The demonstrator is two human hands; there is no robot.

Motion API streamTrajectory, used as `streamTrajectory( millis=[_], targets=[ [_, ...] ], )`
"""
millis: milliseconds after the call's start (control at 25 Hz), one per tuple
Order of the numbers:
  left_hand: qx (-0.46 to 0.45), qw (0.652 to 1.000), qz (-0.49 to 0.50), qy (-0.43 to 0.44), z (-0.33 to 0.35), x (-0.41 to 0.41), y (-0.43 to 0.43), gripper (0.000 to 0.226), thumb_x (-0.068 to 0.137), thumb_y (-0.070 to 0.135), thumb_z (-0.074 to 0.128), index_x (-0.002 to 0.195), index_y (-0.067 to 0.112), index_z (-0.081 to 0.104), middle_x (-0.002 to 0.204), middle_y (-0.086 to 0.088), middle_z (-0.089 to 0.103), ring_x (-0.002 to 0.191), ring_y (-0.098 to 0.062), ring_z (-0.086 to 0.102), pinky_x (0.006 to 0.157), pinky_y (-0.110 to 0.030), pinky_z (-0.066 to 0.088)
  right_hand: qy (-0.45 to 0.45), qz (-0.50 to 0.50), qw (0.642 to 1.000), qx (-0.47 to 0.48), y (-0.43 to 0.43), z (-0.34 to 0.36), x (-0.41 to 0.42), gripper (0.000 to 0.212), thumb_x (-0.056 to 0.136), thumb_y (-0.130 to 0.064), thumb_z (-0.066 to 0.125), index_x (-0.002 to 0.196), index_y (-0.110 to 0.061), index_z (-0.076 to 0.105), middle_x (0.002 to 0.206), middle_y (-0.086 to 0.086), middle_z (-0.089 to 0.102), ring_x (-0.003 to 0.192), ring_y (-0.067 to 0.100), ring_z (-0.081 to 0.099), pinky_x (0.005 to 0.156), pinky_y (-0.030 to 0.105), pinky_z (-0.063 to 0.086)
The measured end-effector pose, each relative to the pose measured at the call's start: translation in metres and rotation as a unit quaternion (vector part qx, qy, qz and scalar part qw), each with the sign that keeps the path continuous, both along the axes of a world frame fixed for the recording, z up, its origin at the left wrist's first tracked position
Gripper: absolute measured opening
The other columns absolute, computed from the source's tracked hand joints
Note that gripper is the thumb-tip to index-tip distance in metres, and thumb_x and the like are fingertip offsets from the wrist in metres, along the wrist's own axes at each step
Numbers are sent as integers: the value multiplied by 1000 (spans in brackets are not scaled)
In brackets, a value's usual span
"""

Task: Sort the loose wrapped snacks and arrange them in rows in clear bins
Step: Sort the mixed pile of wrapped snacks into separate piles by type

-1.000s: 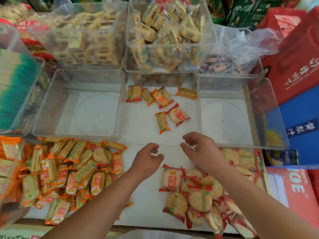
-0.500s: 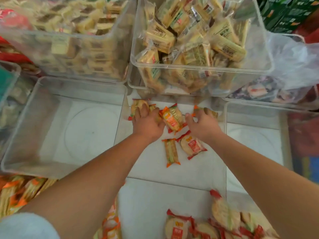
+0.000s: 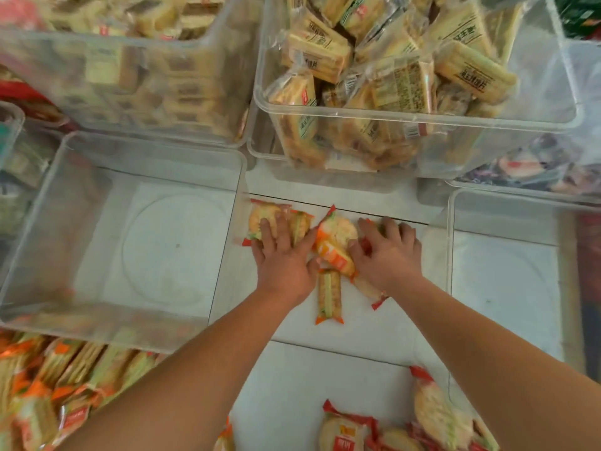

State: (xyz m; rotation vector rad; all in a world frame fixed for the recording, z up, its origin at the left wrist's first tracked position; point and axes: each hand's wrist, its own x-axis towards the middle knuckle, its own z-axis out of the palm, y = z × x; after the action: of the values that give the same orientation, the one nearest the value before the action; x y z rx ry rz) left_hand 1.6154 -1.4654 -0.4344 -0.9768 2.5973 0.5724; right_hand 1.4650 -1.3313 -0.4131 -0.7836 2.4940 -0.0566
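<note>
Both hands lie palm down on a small scatter of wrapped snacks on the white worktop (image 3: 325, 379), in the gap between two clear bins; the left hand (image 3: 286, 255) has its grip apart, fingers straight and spread, pressing on a round cracker packet with red ends (image 3: 261, 216) and on a narrow orange packet (image 3: 301, 222) just beside it; the right hand (image 3: 387, 252) likewise has its grip apart, fingers splayed over packets that are mostly hidden beneath it, with the thumb against an orange-wrapped cracker packet (image 3: 335, 242) that sits between the two hands and touches both; a long orange packet (image 3: 329, 294) lies lengthwise just below that one, between the wrists; another round cracker packet (image 3: 369, 289) pokes out from under the right wrist; the left clear bin (image 3: 48, 222) stands close to the left hand and the right clear bin (image 3: 450, 255) close to the right; behind the scatter a raised bin (image 3: 390, 120) is heaped with pale yellow biscuit packs, and a blurred bin (image 3: 130, 92) beside it holds similar packs; a pile of orange packets (image 3: 65, 385) lies at the near left and a pile of red-wrapped round crackers (image 3: 439, 415) at the near right.
</note>
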Motion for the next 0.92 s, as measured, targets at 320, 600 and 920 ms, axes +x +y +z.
streamTrajectory(
  millis=[320, 600, 920],
  targets=[
    [23, 994, -3, 107, 21, 75, 65, 58, 93, 28, 45, 151, 35, 42, 166, -14, 22, 153, -42, 15, 121, -56, 25, -41, 30, 998, 24, 41, 22, 58, 59, 100, -41, 45, 157, -34, 30, 152, 6, 41, 136, 36, 35, 110, 46, 35],
    [68, 996, 20, 48, 17, 81, 98, 40, 86, 42, 70, 115, 20, 52, 124, -1, 43, 102, -24, 55, 74, -40, 55, -25, 30, 997, 62, 44, 27, 48, 48, 89, -12, 56, 135, -23, 48, 117, 8, 54, 104, 30, 56, 75, 37, 45],
    [81, 966, 163, 185, 51, 107, 78, 39, 78, 43, 68, 111, 29, 55, 103, 15, 53, 88, -9, 59, 67, -32, 53, 53, -38, 976, -210, 44, 57, 73, 58, 87, -21, 69, 141, -14, 51, 121, 5, 54, 107, 29, 58, 79, 44, 55]
  ],
)
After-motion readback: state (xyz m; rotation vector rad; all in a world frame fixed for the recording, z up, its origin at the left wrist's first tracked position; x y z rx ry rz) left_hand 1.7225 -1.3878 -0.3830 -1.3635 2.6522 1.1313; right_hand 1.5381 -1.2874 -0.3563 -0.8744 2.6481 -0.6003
